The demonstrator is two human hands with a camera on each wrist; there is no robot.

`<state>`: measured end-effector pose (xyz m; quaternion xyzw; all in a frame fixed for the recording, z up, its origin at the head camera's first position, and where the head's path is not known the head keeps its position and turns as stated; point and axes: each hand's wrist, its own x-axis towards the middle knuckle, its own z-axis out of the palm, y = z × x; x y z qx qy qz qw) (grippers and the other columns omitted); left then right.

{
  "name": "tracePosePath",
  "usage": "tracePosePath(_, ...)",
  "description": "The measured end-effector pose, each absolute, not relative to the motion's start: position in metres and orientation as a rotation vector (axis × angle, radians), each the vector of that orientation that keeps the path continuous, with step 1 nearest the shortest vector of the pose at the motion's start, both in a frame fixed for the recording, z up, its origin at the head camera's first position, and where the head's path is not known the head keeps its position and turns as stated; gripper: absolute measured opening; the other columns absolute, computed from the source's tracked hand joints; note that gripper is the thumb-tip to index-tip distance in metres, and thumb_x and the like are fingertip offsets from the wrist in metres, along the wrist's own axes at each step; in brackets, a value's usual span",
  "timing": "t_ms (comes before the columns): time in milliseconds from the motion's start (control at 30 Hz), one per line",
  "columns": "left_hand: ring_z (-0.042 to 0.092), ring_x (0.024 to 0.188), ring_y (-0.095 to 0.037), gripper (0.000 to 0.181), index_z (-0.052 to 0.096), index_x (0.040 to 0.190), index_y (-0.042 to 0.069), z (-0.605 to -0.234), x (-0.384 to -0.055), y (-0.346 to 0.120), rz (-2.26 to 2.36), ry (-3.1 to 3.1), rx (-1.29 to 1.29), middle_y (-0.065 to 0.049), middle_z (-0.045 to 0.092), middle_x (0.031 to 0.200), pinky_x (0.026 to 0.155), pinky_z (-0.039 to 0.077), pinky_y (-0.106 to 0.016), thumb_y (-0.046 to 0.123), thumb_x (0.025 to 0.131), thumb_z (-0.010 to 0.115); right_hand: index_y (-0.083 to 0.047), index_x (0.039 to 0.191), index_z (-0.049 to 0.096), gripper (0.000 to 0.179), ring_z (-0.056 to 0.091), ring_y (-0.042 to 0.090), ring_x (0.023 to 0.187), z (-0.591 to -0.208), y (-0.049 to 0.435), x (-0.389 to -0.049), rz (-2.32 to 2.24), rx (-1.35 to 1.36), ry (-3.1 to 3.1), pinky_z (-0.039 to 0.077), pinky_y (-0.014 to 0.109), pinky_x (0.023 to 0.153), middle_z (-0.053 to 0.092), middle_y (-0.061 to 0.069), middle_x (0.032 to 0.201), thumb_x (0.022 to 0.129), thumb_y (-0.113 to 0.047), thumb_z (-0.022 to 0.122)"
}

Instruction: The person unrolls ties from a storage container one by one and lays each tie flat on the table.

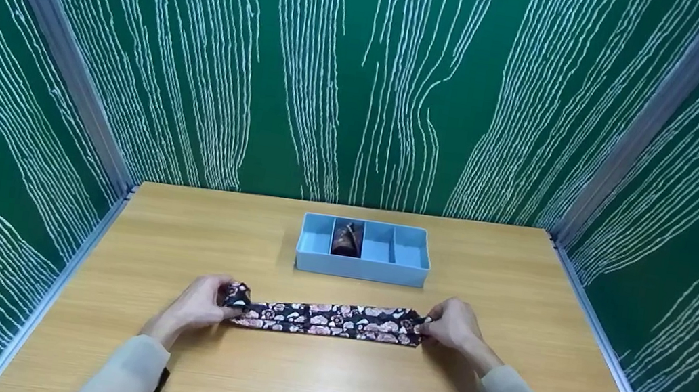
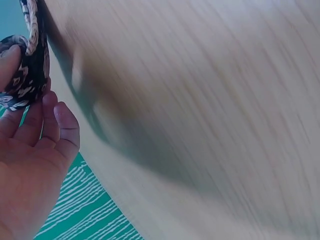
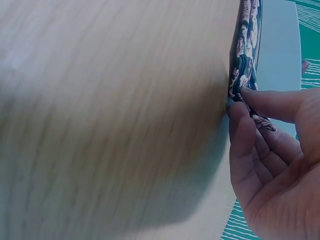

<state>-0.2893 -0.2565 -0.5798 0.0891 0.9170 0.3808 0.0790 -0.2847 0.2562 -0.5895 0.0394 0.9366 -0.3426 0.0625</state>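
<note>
A dark necktie [image 1: 332, 319] with a pink and white floral print stretches between the two hands, a lengthwise seam showing along it. At its left end it is coiled into a roll [image 1: 237, 295], which my left hand [image 1: 202, 302] grips between thumb and fingers. My right hand [image 1: 456, 325] pinches the other end, where the cloth narrows. In the left wrist view the thumb lies against the roll [image 2: 31, 75] and the fingers support it from below. The right wrist view has thumb and forefinger closed on the tie's tip [image 3: 245, 95].
Behind the tie stands a light blue box [image 1: 361, 269] with several compartments. A dark brown rolled item [image 1: 347, 240] lies in its second compartment from the left. Green panels [image 1: 379, 84] with white wavy lines border the wooden table [image 1: 322, 390] at the back and sides.
</note>
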Motion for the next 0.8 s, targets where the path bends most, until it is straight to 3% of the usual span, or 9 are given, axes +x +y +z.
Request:
tracePosePath(200, 0.074, 0.100, -0.019, 0.047, 0.076, 0.123, 0.009, -0.578, -0.289, -0.264, 1.164, 2.727, 0.246, -0.006, 0.081, 0.113, 0.107, 0.062, -0.050, 0.015, 0.082, 0.099, -0.006, 0.088, 0.086, 0.008, 0.071, 0.013, 0.057, -0.590, 0.256, -0.286, -1.046, 0.137, 2.816, 0.055, 0.024, 0.054, 0.081, 0.004, 0.071, 0.083, -0.008, 0.092)
tracePosePath(467, 0.071, 0.099, -0.018, 0.041, 0.079, 0.118, 0.012, -0.577, -0.288, -0.271, 1.154, 2.744, 0.239, -0.003, 0.082, 0.108, 0.104, 0.059, -0.046, 0.014, 0.082, 0.098, -0.011, 0.082, 0.088, 0.009, 0.064, 0.012, 0.058, -0.591, 0.256, -0.285, -0.938, 0.054, 2.932, 0.050, 0.029, 0.064, 0.082, 0.002, 0.071, 0.079, -0.016, 0.095)
tracePosePath(667, 0.072, 0.098, -0.017, 0.049, 0.078, 0.126, 0.008, -0.575, -0.286, -0.275, 1.143, 2.751, 0.239, -0.006, 0.082, 0.110, 0.105, 0.060, -0.047, 0.013, 0.082, 0.097, -0.011, 0.082, 0.088, 0.009, 0.063, 0.011, 0.055, -0.591, 0.256, -0.285, -0.944, 0.060, 2.930, 0.050, 0.027, 0.060, 0.081, 0.001, 0.070, 0.080, -0.015, 0.095)
tracePosePath(800, 0.071, 0.095, -0.017, 0.046, 0.079, 0.124, 0.009, -0.575, -0.286, -0.280, 1.142, 2.755, 0.252, -0.006, 0.082, 0.109, 0.102, 0.060, -0.045, 0.013, 0.082, 0.097, -0.010, 0.081, 0.087, 0.008, 0.062, 0.010, 0.054, -0.590, 0.256, -0.285, -0.961, 0.079, 2.905, 0.050, 0.024, 0.056, 0.080, 0.001, 0.069, 0.081, -0.013, 0.094)
